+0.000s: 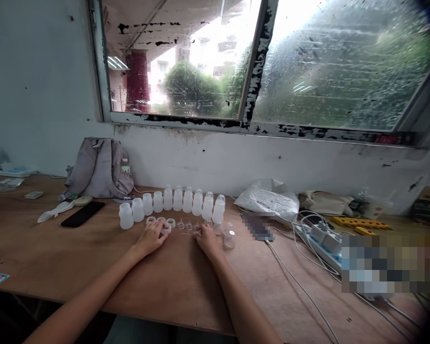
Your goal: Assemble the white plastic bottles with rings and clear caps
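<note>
My left hand (153, 236) is closed round a white ring (165, 230) low over the wooden table. Beside it lie more white rings (170, 222). To the right, my right hand (205, 237) has its fingers pinched at a small clear teat (197, 229), with other clear teats (181, 223) standing to its left. Behind both hands curves a row of frosted bottles; the left ones (126, 216) are open at the top, the right ones (178, 198) are capped. Clear domed caps (229, 239) stand right of my right hand.
A grey backpack (97, 168) and a black phone (82, 214) are at the left. On the right are a plastic-wrapped package (268, 203), a blurred device (258, 226), a power strip (320, 248) and loose white cables. The wall and window rise behind the wooden table (146, 296).
</note>
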A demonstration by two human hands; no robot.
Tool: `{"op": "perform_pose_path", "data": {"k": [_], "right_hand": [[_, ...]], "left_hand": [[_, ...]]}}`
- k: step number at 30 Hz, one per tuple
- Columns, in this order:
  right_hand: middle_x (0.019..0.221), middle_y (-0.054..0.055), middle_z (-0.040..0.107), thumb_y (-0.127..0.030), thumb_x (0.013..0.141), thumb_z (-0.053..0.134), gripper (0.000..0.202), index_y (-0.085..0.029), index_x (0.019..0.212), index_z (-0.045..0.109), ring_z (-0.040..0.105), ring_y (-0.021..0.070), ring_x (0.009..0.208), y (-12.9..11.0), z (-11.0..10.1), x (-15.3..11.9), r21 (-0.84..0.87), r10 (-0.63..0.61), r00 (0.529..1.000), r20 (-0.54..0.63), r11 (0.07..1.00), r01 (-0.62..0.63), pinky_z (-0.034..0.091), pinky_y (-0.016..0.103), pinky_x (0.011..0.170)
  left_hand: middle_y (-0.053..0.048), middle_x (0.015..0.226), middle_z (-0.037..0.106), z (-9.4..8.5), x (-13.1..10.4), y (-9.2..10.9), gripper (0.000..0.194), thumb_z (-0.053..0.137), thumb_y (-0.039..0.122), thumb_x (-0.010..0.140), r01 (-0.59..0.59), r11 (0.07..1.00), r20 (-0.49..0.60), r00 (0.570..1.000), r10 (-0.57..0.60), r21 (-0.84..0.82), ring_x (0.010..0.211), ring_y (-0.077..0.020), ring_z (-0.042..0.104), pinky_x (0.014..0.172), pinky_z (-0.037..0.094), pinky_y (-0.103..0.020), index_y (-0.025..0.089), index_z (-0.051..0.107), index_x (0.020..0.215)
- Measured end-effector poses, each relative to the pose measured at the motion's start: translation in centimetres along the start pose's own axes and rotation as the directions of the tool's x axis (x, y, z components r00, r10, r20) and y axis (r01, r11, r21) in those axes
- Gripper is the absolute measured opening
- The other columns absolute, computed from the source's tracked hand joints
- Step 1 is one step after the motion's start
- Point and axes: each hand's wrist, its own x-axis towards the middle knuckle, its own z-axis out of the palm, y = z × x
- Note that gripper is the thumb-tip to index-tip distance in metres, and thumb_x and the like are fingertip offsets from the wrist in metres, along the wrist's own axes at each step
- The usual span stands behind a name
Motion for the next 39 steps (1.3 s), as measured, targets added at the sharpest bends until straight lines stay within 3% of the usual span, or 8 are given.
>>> {"op": "perform_pose_path", "data": {"k": [4, 7, 19, 29, 39], "right_hand": [[0.083, 0.005, 0.052, -0.019, 0.065, 0.050, 0.020, -0.018, 0.085, 0.052, 0.050, 0.0176, 0.081, 0.0, 0.3, 0.1, -0.030, 0.017, 0.999, 0.027, 0.999, -0.016, 0.036, 0.026, 0.070], [0.086, 0.007, 0.052, -0.015, 0.064, 0.048, 0.026, -0.017, 0.089, 0.048, 0.050, 0.0186, 0.084, -0.1, 0.3, 0.1, -0.036, 0.041, 0.999, 0.035, 0.999, -0.040, 0.036, 0.025, 0.070], [0.079, 0.008, 0.058, -0.017, 0.061, 0.050, 0.011, -0.016, 0.071, 0.053, 0.053, 0.0202, 0.078, 0.1, -0.7, 0.3, -0.084, 0.135, 0.987, 0.087, 0.988, -0.128, 0.036, 0.026, 0.064], [0.085, 0.009, 0.060, -0.023, 0.065, 0.053, 0.019, -0.015, 0.081, 0.058, 0.054, 0.0195, 0.084, 0.0, -1.0, 0.3, -0.095, 0.124, 0.987, 0.103, 0.989, -0.115, 0.037, 0.024, 0.068], [0.084, 0.008, 0.061, -0.023, 0.065, 0.053, 0.019, -0.014, 0.081, 0.059, 0.054, 0.0184, 0.082, 0.0, -1.0, 0.3, -0.101, 0.115, 0.988, 0.102, 0.989, -0.105, 0.037, 0.023, 0.068]], "left_hand": [[-0.004, 0.087, 0.056, -1.2, -1.7, -3.4, 0.018, 0.042, 0.039, 0.078, 0.077, 0.995, 0.009, 0.997, -0.078, 0.070, 0.088, -0.0211, 0.050, 0.078, 0.037, -0.034, 0.021, 0.047, 0.079], [-0.003, 0.088, 0.056, -1.4, -2.4, -4.5, 0.017, 0.044, 0.038, 0.077, 0.112, 0.988, -0.018, 0.994, -0.111, 0.110, 0.090, -0.0209, 0.050, 0.077, 0.038, -0.033, 0.021, 0.047, 0.079], [-0.006, 0.092, 0.057, -1.0, -2.4, -5.3, 0.035, 0.051, 0.048, 0.068, 0.354, 0.916, -0.056, 0.935, -0.350, 0.190, 0.090, -0.0239, 0.052, 0.073, 0.038, -0.033, 0.021, 0.044, 0.089], [-0.004, 0.095, 0.057, -1.0, -2.2, -5.4, 0.039, 0.054, 0.050, 0.066, 0.406, 0.897, -0.052, 0.914, -0.403, 0.175, 0.090, -0.0226, 0.052, 0.071, 0.037, -0.030, 0.020, 0.046, 0.090], [-0.005, 0.098, 0.056, -0.8, -2.1, -5.7, 0.036, 0.053, 0.045, 0.069, 0.378, 0.911, -0.048, 0.926, -0.375, 0.165, 0.092, -0.0221, 0.052, 0.072, 0.038, -0.030, 0.019, 0.046, 0.093]]}}
